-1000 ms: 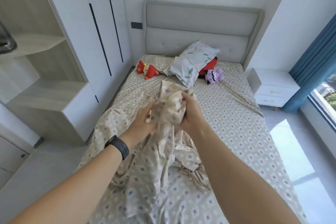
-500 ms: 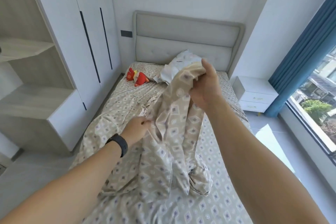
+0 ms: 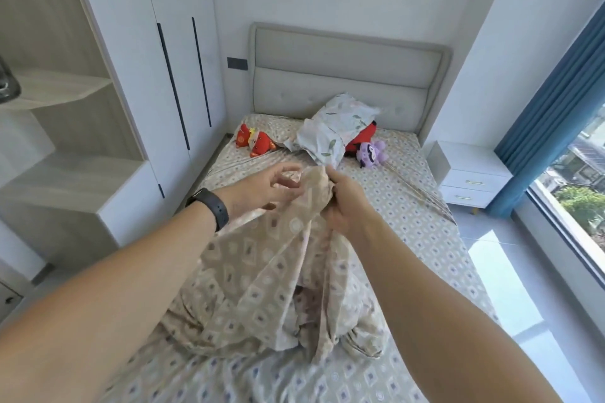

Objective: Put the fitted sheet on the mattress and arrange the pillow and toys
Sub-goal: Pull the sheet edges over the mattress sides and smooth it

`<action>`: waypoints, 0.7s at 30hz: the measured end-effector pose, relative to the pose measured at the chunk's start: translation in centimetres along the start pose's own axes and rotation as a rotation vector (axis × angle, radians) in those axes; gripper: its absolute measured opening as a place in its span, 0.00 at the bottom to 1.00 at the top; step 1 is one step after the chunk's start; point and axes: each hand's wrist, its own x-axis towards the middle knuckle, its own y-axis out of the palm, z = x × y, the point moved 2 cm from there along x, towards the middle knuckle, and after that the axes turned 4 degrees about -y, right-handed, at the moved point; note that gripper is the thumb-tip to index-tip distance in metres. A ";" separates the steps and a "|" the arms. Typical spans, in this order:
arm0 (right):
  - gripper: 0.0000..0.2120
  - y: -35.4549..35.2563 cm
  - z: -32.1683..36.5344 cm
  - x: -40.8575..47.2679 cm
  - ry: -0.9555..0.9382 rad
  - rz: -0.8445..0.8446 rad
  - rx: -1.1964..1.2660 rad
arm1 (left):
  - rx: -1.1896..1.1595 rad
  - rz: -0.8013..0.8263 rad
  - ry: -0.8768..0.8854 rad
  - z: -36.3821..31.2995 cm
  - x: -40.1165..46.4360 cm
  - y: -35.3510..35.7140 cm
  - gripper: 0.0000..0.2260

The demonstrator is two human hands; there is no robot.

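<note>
**A:** Bedroom, daylight from a window on the right with a blue curtain beside it. White wardrobe and open shelves on the left; a white nightstand stands between bed and curtain. Grey padded headboard against the far wall.

**B:** And the mattress?

**A:** Mattress already shows a diamond-print covering. A bunched length of matching beige fitted sheet rises from a heap at the near end of the bed — lifted to a peak between the two hands.

**B:** Hands?

**A:** Right hand grips the top of the bunched sheet, fingers curled round the fabric. Left hand, black band on the wrist, sits just beside it; fingers spread and loosely bent, tips touching the cloth at its edge, nothing pinched that can be made out.

**B:** Pillow, toys?

**A:** Leaf-print pillow lies tilted at the head end, propped partly on a red toy. Purple plush just right of the pillow. Red plush doll lies left of it, near the wardrobe side — apart from the others.
</note>
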 end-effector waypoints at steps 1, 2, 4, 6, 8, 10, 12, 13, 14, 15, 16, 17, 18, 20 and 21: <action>0.11 0.0 1.6 0.0 -0.036 -0.070 0.095 | 0.134 0.097 -0.016 0.9 -0.3 0.7 0.23; 0.15 -0.1 3.3 0.1 -0.077 -0.122 0.216 | 0.241 0.208 -0.027 1.6 -0.8 1.9 0.24; 0.23 0.4 6.4 0.0 -0.180 -0.114 0.380 | 0.232 0.382 -0.059 3.6 -1.1 4.2 0.27; 0.19 0.8 8.1 -0.3 -0.237 -0.098 0.396 | 0.164 0.354 -0.015 4.8 -0.4 6.0 0.39; 0.14 1.1 8.4 -0.7 -0.243 -0.090 0.371 | 0.206 0.151 0.044 4.4 0.6 7.4 0.49; 0.14 1.3 8.3 -0.8 -0.220 -0.044 0.394 | 0.248 0.027 0.112 3.3 1.6 8.5 0.55; 0.14 1.7 8.2 -1.0 -0.202 0.002 0.423 | 0.350 -0.008 0.172 2.8 2.6 9.8 0.54; 0.14 1.8 8.1 -1.1 -0.192 0.021 0.412 | 0.440 -0.037 0.175 2.7 3.0 10.3 0.50; 0.14 1.8 8.0 -1.2 -0.182 0.038 0.391 | 0.485 -0.065 0.161 3.0 3.5 10.6 0.43; 0.13 1.7 7.9 -1.2 -0.187 0.052 0.356 | 0.472 -0.085 0.123 3.0 3.6 10.7 0.31; 0.12 1.4 7.8 -1.1 -0.200 0.066 0.327 | 0.390 -0.087 0.075 2.9 3.7 10.8 0.20; 0.12 1.0 7.8 -1.0 -0.218 0.069 0.289 | 0.282 -0.101 0.032 3.0 4.0 10.6 0.16; 0.12 0.6 7.7 -1.0 -0.242 0.067 0.232 | 0.205 -0.144 0.003 2.7 4.1 10.1 0.17; 0.13 -0.8 7.6 -0.4 -0.271 0.034 0.073 | 0.070 -0.271 -0.043 2.3 4.5 8.3 0.16; 0.13 -1.7 7.2 -0.1 -0.269 0.021 -0.027 | -0.026 -0.340 -0.068 2.0 4.4 7.2 0.16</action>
